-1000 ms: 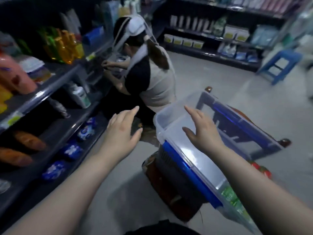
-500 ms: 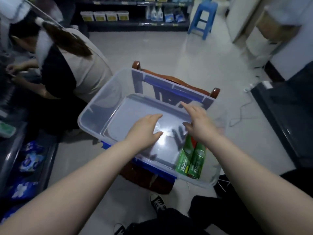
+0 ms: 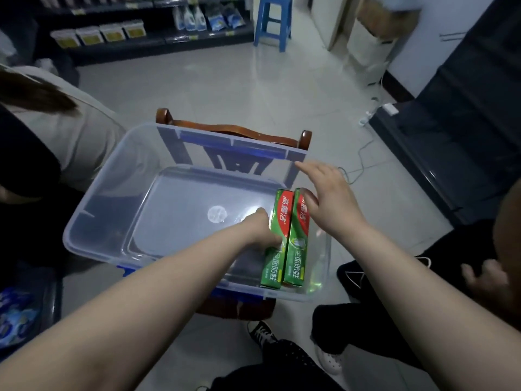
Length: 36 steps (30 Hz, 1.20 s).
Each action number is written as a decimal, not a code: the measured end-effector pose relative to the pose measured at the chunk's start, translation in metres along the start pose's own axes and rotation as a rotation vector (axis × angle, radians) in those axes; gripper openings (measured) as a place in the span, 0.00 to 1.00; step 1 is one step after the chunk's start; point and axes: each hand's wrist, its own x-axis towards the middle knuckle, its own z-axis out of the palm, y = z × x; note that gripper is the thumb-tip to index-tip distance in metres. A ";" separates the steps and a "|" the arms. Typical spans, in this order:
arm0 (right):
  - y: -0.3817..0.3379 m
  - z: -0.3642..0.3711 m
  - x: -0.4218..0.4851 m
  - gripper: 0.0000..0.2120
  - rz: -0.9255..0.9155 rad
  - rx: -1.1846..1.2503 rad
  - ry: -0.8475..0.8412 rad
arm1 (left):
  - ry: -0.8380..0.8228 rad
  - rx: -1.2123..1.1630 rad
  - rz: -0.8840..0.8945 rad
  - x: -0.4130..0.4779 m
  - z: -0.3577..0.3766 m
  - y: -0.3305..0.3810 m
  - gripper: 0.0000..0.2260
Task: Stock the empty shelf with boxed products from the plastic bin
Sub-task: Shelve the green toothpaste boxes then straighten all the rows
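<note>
A clear plastic bin (image 3: 93,210) with blue latches sits on a wooden chair (image 3: 234,130). Two green and red toothpaste boxes lie side by side along its right wall, the left box (image 3: 275,266) and the right box (image 3: 296,249). My left hand (image 3: 260,230) reaches into the bin and its fingers curl round the left box at about its middle. My right hand (image 3: 327,198) hovers over the right box with fingers spread and straight; its thumb touches the box's red far end. The remainder of the bin floor is bare.
One person (image 3: 64,131) crouches close on the left of the bin. Another person's legs (image 3: 366,311) and hand (image 3: 485,277) are at the right. A blue stool (image 3: 272,21) and stocked shelves (image 3: 152,29) stand behind; a dark cabinet (image 3: 465,122) is on the right.
My view has swung from the left shelving onto the bin. Both hands have dropped into the bin; the left now grips the left box and the right thumb touches the other.
</note>
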 end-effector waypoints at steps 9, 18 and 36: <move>0.000 0.007 0.005 0.23 0.001 -0.025 -0.099 | -0.050 0.008 0.009 -0.006 0.003 0.007 0.30; -0.001 0.016 0.029 0.27 -0.242 -0.419 -0.554 | -0.049 -0.624 -0.071 -0.017 -0.073 -0.039 0.08; -0.003 0.051 0.070 0.22 -0.388 -0.573 -0.810 | 0.276 -0.750 -0.070 -0.031 -0.094 -0.076 0.20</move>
